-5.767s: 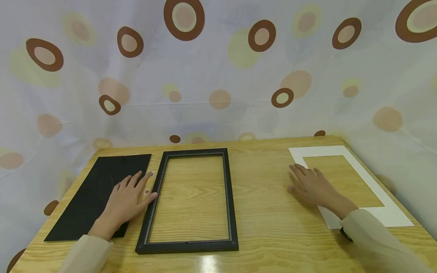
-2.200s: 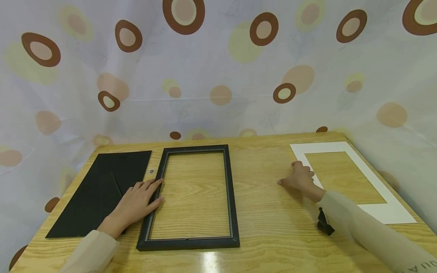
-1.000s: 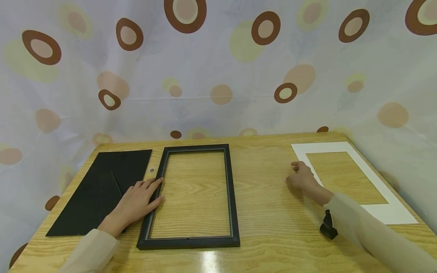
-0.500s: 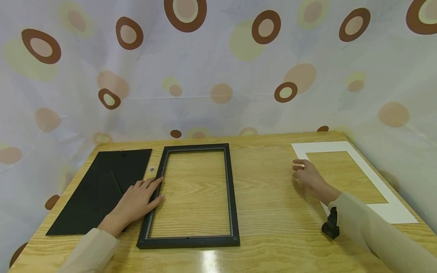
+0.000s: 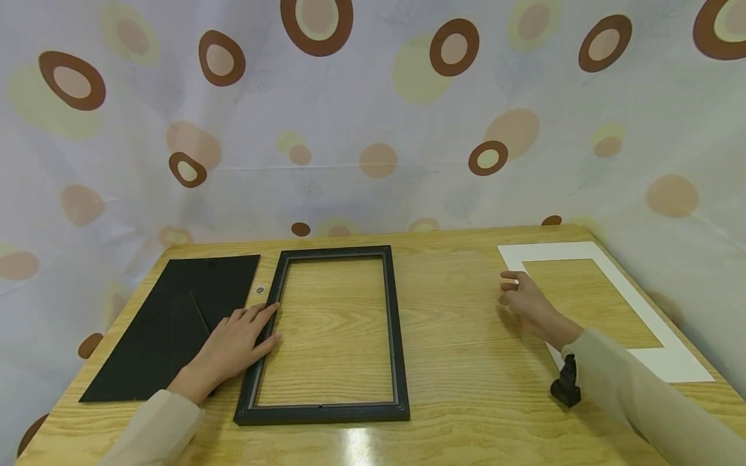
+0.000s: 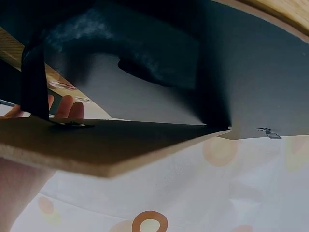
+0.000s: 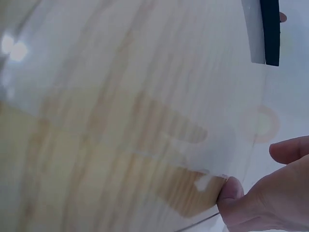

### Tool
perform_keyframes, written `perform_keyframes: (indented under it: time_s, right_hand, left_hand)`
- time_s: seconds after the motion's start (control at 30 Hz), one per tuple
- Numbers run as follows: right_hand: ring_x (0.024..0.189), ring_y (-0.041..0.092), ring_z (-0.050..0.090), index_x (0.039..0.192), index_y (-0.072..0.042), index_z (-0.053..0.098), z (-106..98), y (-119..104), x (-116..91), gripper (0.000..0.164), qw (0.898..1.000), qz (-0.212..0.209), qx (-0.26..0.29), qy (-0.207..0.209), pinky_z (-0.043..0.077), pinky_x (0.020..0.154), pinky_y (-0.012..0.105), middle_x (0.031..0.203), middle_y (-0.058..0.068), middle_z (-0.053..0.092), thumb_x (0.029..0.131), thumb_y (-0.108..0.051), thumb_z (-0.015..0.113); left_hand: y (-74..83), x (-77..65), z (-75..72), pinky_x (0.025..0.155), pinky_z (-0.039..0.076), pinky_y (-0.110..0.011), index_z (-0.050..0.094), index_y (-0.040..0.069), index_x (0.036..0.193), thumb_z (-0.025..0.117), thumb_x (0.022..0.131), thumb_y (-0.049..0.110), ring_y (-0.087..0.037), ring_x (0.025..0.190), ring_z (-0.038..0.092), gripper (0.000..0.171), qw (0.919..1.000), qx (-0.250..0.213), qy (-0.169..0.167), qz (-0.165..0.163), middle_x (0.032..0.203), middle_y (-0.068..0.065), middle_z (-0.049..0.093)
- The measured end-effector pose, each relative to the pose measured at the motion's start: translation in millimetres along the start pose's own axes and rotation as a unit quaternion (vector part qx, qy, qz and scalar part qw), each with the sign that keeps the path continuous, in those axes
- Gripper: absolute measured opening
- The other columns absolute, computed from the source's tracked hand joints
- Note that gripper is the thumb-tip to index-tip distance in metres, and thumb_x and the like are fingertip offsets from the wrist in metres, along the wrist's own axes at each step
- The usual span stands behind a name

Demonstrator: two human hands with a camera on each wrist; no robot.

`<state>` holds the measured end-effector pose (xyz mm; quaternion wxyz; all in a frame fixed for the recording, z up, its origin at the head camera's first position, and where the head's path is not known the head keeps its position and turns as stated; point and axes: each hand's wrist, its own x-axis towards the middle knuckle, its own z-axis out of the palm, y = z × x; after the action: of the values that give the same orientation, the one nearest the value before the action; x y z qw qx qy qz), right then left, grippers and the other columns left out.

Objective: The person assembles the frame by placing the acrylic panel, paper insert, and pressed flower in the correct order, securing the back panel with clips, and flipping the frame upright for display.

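My left hand (image 5: 239,346) lies over the left side of a black picture frame (image 5: 398,362), its fingertips on the frame's inner edge. Left of it, a black backing board (image 5: 151,323) lies with its easel leg raised; in the left wrist view the leg (image 6: 111,150) juts out from the board (image 6: 270,96), the fingers partly behind it. On the right, my right hand (image 5: 527,304) has bent fingers and thumb close together beside a white mat (image 5: 670,369). The right wrist view shows a fingertip at the corner of a clear sheet (image 7: 120,67) that reflects the hand.
A wooden table (image 5: 454,414) carries everything, with a patterned curtain (image 5: 350,116) behind and at both sides. A small round sticker (image 5: 259,290) sits between the board and the frame. A black strap (image 5: 565,388) hangs at the right sleeve.
Over the earlier frames my left hand moves right from the backing board onto the frame. My right hand draws thumb and fingers together and shifts slightly right. The last half second shows almost no motion.
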<state>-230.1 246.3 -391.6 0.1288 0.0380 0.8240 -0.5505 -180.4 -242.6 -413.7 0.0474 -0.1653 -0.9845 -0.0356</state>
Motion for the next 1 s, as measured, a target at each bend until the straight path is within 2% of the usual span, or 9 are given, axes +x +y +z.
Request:
perform_keyframes:
  time_s: [0.07,0.1,0.2,0.37,0.6,0.73,0.87,1.0]
  right_hand:
    - [0.112,0.038,0.035,0.142,0.008,0.006,0.6,1.0,-0.7,0.064,1.0,0.0,-0.009,0.004,0.034,0.085,0.041,0.138,0.035,0.017,0.087,0.003,0.039]
    - [0.118,0.041,0.03,0.141,0.009,0.006,0.7,1.4,-1.1,0.064,1.0,-0.003,-0.012,0.004,0.033,0.089,0.044,0.138,0.035,0.017,0.087,0.003,0.039]
    - [0.125,0.045,0.026,0.141,0.009,0.005,0.1,1.6,-1.8,0.064,1.0,-0.01,-0.022,-0.004,0.032,0.093,0.048,0.138,0.036,0.017,0.088,0.002,0.039]
    - [0.127,0.045,0.024,0.142,0.007,0.005,-4.0,2.1,0.1,0.063,1.0,-0.009,-0.004,-0.014,0.033,0.092,0.042,0.139,0.035,0.017,0.089,0.002,0.038]
    - [0.13,0.046,0.019,0.143,0.007,0.003,-7.7,3.2,1.2,0.063,0.999,-0.008,0.027,-0.026,0.027,0.101,0.049,0.141,0.035,0.014,0.091,0.002,0.038]
    - [0.129,0.043,0.022,0.143,0.006,0.003,-8.0,2.3,1.0,0.063,0.999,-0.008,0.022,-0.026,0.033,0.09,0.041,0.141,0.033,0.016,0.091,0.001,0.038]
    - [0.128,0.041,0.024,0.143,0.005,0.003,-9.4,2.7,1.6,0.063,0.999,-0.009,0.025,-0.03,0.033,0.08,0.033,0.141,0.032,0.017,0.092,0.0,0.038]
    - [0.114,0.028,0.038,0.144,0.004,0.002,-11.6,3.8,2.4,0.063,0.999,-0.008,0.032,-0.034,0.031,0.071,0.027,0.142,0.031,0.02,0.092,0.0,0.037]
  left_hand:
    - [0.6,0.0,-0.2,0.086,0.04,-0.055,0.038,0.017,0.14,0.049,0.091,0.047,-0.037,0.115,0.047,0.059,1.0,0.0,0.0,0.001,0.134,-0.013,0.047]
    - [0.8,0.0,-0.5,0.086,0.04,-0.055,0.038,0.017,0.14,0.049,0.091,0.047,-0.037,0.115,0.047,0.059,1.0,-0.001,0.001,0.001,0.134,-0.013,0.047]
    - [1.3,-0.1,-1.4,0.086,0.04,-0.055,0.038,0.017,0.14,0.049,0.091,0.047,-0.037,0.115,0.047,0.059,1.0,-0.001,0.003,0.002,0.134,-0.013,0.047]
    - [1.4,-0.3,-2.6,0.085,0.04,-0.055,0.038,0.016,0.14,0.05,0.091,0.046,-0.038,0.115,0.047,0.059,1.0,-0.001,0.004,0.003,0.133,-0.014,0.048]
    - [1.5,-0.1,-2.3,0.086,0.04,-0.055,0.038,0.017,0.14,0.049,0.091,0.047,-0.038,0.115,0.047,0.059,1.0,-0.002,0.002,0.002,0.134,-0.014,0.048]
    - [1.4,0.0,-2.2,0.087,0.04,-0.055,0.038,0.017,0.14,0.049,0.091,0.047,-0.038,0.115,0.047,0.059,1.0,-0.004,0.001,0.001,0.134,-0.014,0.047]
    - [1.4,-0.4,-1.8,0.085,0.04,-0.055,0.039,0.016,0.14,0.05,0.09,0.046,-0.038,0.114,0.047,0.059,1.0,0.0,0.007,0.003,0.133,-0.014,0.048]
    - [1.6,-0.4,-1.6,0.084,0.041,-0.055,0.039,0.016,0.14,0.051,0.09,0.046,-0.038,0.113,0.048,0.059,0.9999,0.005,0.011,0.006,0.133,-0.014,0.048]
